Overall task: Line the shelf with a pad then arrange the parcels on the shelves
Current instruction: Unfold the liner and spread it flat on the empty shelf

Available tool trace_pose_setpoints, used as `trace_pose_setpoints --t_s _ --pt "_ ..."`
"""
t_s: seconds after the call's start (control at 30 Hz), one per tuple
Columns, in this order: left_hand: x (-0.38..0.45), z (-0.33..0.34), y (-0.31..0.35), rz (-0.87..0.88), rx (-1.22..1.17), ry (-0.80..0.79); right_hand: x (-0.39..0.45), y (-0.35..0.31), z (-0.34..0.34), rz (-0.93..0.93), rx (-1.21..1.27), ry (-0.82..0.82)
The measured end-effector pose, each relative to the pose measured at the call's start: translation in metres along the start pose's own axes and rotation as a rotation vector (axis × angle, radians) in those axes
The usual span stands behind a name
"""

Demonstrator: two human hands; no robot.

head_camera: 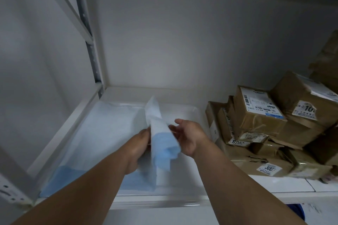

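Left hand point(140, 138): you pinch the folded white-and-blue paper pad point(161, 133).
Right hand point(188, 135): fingers apart, at its 3 o'clock side.
Tip: open it flat on the white metal shelf point(161, 202).

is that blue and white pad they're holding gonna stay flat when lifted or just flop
Probably flop: the pad already sags in folds between the left hand and right hand. It looks thin, so likely light and easily shifted once laid on the shelf.

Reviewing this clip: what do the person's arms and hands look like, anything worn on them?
Both hands, left and right, are bare: no gloves, and no rings, watch or wristband that I can make out. Both forearms are bare too; no sleeve shows anywhere up to the frame's bottom edge.
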State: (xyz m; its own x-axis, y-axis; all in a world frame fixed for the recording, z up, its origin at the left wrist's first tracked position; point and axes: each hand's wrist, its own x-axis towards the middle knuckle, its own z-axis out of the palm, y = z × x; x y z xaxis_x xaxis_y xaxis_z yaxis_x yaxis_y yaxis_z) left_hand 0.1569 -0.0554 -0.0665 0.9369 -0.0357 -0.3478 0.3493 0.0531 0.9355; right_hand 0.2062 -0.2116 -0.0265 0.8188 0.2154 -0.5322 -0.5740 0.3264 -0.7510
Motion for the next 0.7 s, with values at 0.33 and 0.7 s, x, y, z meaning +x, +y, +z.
trace_pose_setpoints --t_s 0.33,0.7 --pt "-0.006 -0.001 0.007 -0.076 -0.26 0.055 -0.005 0.014 0.009 0.04 -0.387 -0.125" --pt "-0.003 -0.012 0.003 -0.058 -0.32 0.178 0.004 0.006 0.014 -0.137 -0.276 -0.009"
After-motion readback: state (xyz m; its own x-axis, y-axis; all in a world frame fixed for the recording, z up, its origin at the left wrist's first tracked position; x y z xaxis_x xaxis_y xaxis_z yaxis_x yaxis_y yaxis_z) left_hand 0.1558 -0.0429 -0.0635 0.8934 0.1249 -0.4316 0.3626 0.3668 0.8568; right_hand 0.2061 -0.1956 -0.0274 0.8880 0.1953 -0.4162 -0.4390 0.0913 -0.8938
